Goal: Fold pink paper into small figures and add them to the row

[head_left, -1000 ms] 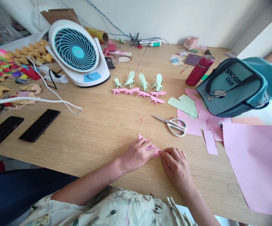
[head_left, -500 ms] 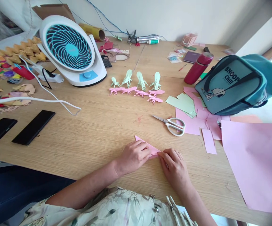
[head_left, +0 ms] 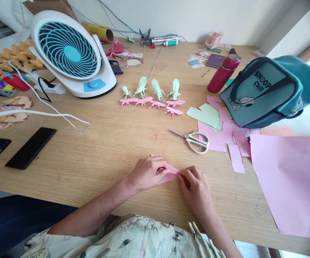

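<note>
A folded piece of pink paper (head_left: 170, 176) lies at the front of the wooden table, between my two hands. My left hand (head_left: 151, 172) bends over its left part, thumb and fingers pinching a fold and covering much of the sheet. At the pointed right end, my right hand (head_left: 195, 184) grips the tip between thumb and forefinger. Scissors with white handles (head_left: 198, 142) rest beyond my right hand, blades pointing left. Farther back stand several green origami insects (head_left: 157, 89), with several pink origami insects (head_left: 157, 104) in a row before them.
Pink sheets (head_left: 286, 179) and green paper strips (head_left: 203, 116) lie to the right, beside a teal bag (head_left: 265, 93) and a red flask (head_left: 224, 73). On the left are a fan (head_left: 71, 53), a black phone (head_left: 32, 147) and a white cable (head_left: 63, 114).
My left hand has shifted slightly left and its thumb now shows, pinching the pink paper, with more of its lower part in sight. My right hand keeps the tip. The view has shifted a little.
</note>
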`<state>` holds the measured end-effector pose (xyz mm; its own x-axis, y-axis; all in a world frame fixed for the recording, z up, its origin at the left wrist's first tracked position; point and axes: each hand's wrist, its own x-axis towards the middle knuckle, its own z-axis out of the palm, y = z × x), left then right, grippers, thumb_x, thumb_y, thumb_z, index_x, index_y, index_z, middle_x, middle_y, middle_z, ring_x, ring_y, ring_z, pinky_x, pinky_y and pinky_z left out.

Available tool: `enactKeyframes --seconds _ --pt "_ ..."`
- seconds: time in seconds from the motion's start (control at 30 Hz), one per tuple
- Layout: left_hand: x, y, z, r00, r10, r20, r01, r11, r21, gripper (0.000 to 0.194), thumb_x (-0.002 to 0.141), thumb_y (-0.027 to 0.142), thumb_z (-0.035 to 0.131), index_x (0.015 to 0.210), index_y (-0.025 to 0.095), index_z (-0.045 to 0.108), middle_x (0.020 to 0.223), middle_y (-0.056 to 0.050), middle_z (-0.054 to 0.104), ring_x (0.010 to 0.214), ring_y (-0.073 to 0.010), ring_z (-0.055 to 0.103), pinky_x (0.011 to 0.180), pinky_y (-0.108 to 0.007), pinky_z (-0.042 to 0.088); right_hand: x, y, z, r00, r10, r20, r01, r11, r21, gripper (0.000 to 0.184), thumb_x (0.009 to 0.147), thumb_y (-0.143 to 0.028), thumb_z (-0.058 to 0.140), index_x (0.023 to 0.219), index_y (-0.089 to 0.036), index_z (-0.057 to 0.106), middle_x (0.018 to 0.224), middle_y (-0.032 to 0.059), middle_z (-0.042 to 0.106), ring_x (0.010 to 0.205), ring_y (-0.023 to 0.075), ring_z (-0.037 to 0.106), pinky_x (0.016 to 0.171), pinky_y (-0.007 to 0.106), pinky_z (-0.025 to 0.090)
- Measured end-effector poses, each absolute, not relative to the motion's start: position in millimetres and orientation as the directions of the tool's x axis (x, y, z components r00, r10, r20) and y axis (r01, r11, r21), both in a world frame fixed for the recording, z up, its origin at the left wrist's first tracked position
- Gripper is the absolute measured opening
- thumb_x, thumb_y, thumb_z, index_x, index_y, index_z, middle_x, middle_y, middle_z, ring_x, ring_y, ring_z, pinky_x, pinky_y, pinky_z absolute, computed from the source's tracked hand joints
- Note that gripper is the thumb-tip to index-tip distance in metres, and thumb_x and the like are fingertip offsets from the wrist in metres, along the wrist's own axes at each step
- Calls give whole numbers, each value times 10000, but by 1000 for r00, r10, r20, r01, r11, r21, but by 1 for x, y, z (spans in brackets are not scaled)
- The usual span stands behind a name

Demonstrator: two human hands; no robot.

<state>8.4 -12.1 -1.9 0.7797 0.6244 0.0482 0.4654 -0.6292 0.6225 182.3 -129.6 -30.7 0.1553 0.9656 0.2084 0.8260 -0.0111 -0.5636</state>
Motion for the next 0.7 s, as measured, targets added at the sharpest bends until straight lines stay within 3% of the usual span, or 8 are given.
enactKeyframes --seconds 0.23,0.7 --pt "13 0 8 787 610 -90 520 -579 628 111 850 175 593 741 193 604 785 39 644 738 -111 587 647 -229 372 181 -126 -29 194 966 172 810 -58 -583 124 919 -245 562 855 -214 663 834 40 612 779 200 557 720 335 373" --pt "16 20 1 776 613 -150 514 -476 714 134 862 231 612 743 170 612 864 3 552 731 -107 553 681 -230 397 180 -119 -27 254 961 112 797 -142 -588 192 919 -307 563 764 -213 628 745 15 572 676 174 518 665 307 331"
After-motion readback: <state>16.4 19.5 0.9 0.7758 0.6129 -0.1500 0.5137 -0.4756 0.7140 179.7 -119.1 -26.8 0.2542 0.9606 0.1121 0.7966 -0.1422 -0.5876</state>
